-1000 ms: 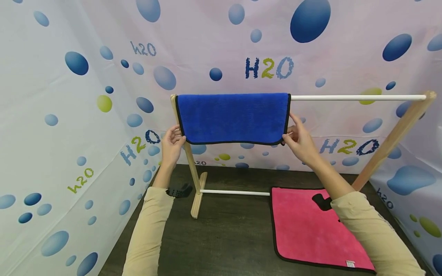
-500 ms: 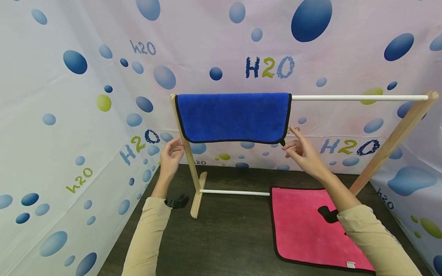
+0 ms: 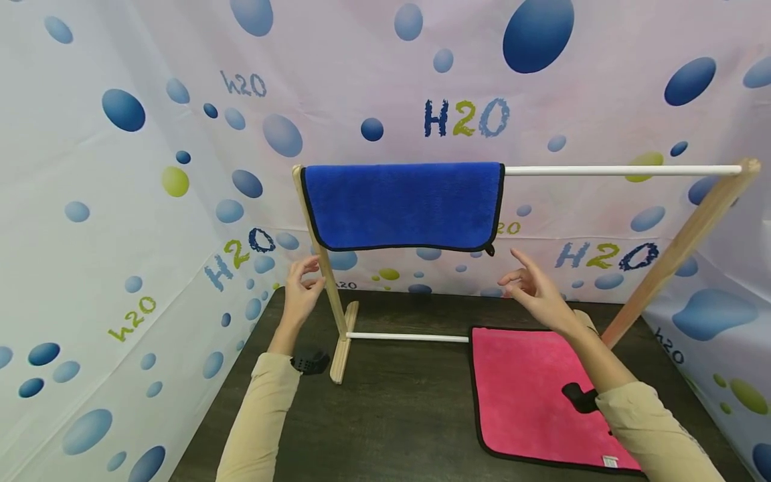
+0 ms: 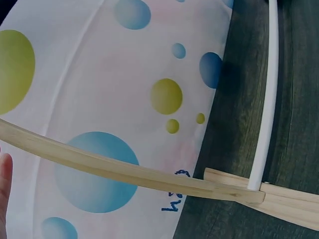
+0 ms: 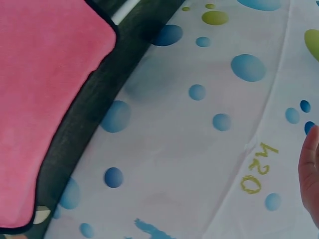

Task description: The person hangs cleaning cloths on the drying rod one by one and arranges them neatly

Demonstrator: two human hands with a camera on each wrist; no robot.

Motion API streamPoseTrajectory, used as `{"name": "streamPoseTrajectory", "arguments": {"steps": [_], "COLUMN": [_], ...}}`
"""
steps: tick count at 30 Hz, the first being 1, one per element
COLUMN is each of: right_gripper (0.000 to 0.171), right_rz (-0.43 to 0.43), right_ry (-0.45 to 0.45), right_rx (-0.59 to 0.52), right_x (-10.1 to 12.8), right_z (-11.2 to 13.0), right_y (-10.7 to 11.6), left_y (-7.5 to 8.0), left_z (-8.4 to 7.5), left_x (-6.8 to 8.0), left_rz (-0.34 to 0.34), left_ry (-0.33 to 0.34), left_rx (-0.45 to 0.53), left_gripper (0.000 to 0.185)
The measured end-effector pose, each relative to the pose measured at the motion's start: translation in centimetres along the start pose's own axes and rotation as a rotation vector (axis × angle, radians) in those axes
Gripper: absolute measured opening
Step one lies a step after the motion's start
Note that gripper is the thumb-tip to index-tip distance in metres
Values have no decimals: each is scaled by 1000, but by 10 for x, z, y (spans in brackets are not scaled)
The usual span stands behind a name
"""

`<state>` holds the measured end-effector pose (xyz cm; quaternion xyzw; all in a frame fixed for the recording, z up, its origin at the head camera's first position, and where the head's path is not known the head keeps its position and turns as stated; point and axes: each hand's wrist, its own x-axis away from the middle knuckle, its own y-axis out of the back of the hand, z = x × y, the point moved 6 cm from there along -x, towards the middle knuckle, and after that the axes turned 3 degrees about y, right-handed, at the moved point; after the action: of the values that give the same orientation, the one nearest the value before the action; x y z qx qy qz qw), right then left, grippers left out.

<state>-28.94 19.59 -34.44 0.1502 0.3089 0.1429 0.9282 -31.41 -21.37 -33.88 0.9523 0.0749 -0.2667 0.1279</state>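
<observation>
A blue towel with black edging hangs folded over the left part of the white top rail of a wooden rack. My left hand is beside the rack's left post, below the towel's lower left corner, with loosely bent fingers and nothing held. Off the towel's lower right corner, my right hand is in the air, index finger extended, holding nothing. A pink towel with black edging lies flat at the lower right, partly covered by the right forearm. Each wrist view catches only a bit of its hand at the border.
The rack's slanted right post rises behind the right arm. Low down, a white bottom rail runs from the left foot to the pink towel's edge. The dark wood-look surface meets bubble-printed curtains at back and sides.
Both hands have let go of the blue towel's lower corners and moved down away from it; the right also moved slightly rightward. The towel hangs by itself.
</observation>
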Motion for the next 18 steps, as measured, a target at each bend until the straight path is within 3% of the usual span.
{"name": "streamPoseTrajectory", "arguments": {"steps": [4, 10, 18], "right_gripper": [63, 64, 64], "right_rz": [10, 20, -35], "right_ry": [-24, -94, -116], "right_rx": [-28, -79, -52], "right_x": [14, 40, 72], "right_z": [-8, -18, -27], "right_y": [2, 7, 19], "left_y": [-3, -6, -5], "left_z": [-1, 5, 5], "left_x": [1, 3, 3], "left_rz": [-3, -21, -57], "left_ry": [-17, -45, -109], "left_rx": [-33, 1, -3], "left_gripper": [43, 44, 46]}}
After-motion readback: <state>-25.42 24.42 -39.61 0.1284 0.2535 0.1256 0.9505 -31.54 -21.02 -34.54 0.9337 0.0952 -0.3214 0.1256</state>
